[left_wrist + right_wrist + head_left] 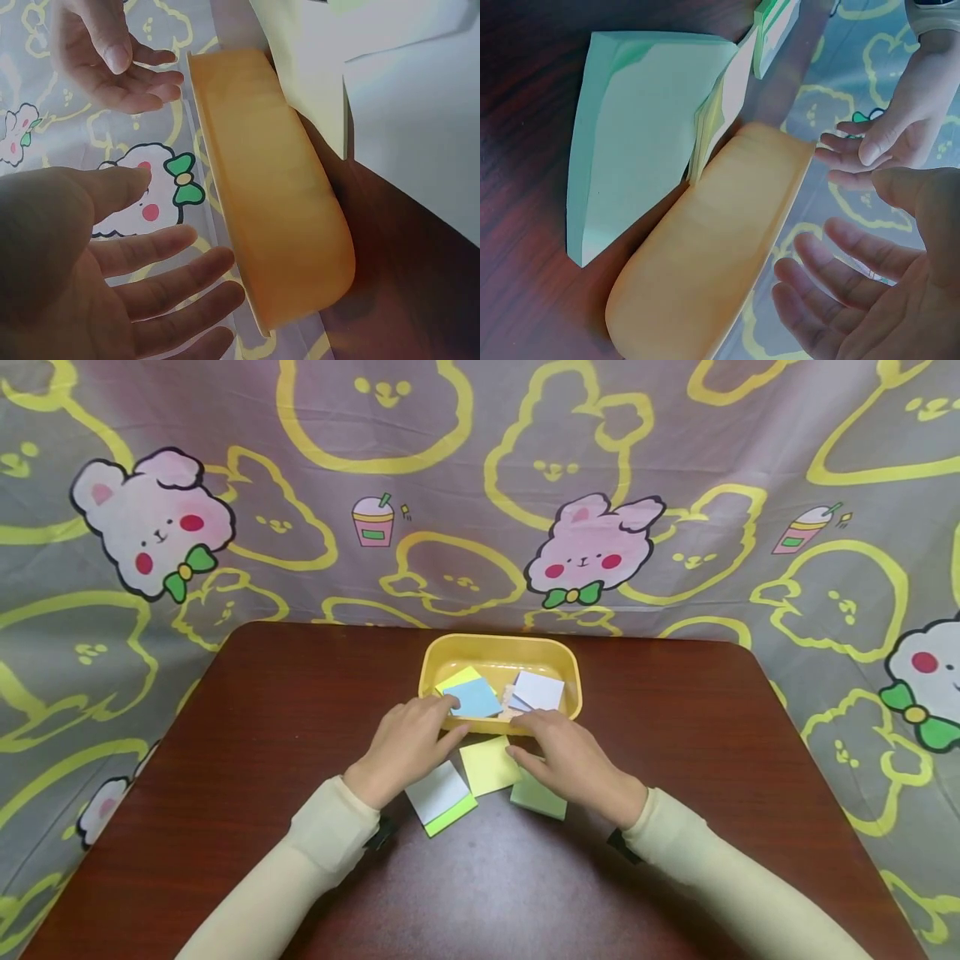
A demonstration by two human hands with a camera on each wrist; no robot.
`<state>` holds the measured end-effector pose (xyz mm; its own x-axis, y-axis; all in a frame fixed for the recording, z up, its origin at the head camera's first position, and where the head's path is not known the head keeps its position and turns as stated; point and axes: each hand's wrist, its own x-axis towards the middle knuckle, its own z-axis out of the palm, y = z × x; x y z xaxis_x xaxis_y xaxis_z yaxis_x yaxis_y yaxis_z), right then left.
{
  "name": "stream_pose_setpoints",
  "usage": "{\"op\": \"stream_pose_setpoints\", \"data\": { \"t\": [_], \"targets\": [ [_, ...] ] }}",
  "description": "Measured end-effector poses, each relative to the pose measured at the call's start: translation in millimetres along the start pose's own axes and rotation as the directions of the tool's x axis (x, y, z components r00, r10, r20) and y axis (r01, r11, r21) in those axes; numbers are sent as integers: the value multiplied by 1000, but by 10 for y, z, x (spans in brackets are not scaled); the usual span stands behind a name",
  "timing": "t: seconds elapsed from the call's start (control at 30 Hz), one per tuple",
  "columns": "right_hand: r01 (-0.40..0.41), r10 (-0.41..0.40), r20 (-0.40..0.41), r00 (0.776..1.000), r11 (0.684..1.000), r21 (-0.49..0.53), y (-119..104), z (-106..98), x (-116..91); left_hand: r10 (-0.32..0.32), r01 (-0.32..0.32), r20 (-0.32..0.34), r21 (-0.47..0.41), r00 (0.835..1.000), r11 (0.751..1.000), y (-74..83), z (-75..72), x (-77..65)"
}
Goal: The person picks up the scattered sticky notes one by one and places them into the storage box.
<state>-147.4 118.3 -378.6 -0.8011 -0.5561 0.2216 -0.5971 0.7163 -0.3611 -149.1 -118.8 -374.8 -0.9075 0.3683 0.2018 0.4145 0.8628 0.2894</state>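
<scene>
A yellow bin (pixel 501 647) stands toward the back of the table. In it lie a blue sticky note pad (pixel 472 697) over a yellow one (pixel 459 677), and a white pad (pixel 542 689) at the right. My left hand (pixel 408 739) hovers by the front left rim with relaxed fingers. My right hand (pixel 576 756) is likewise at the front right rim. The wrist views show both palms with nothing in them. In front of the bin lie a pale yellow pad (pixel 487 766), a white pad (pixel 435 792) over a bright green one (pixel 453 816), and a pale green pad (pixel 538 799), partly hidden by my right hand.
The dark brown table (pixel 315 693) extends on both sides of the bin. Behind it hangs a cartoon-printed cloth (pixel 450 510), close to the table's back edge.
</scene>
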Motion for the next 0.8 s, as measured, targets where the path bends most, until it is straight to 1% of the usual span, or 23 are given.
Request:
{"op": "stream_pose_setpoints", "data": {
  "t": [0.43, 0.57, 0.8],
  "targets": [
    [40, -40, -9, 999, 999, -9, -24, 70, -54, -28, 28, 0, 23, 1000, 999, -21, 0, -73],
    [60, -60, -13, 998, 998, -14, -35, 104, -65, -34, 34, 9, 23, 999, 999, -25, -6, -108],
    [75, -75, -13, 997, 997, -7, -52, 151, -75, -29, 29, 13, 21, 999, 999, -42, 10, -148]
  ]
}}
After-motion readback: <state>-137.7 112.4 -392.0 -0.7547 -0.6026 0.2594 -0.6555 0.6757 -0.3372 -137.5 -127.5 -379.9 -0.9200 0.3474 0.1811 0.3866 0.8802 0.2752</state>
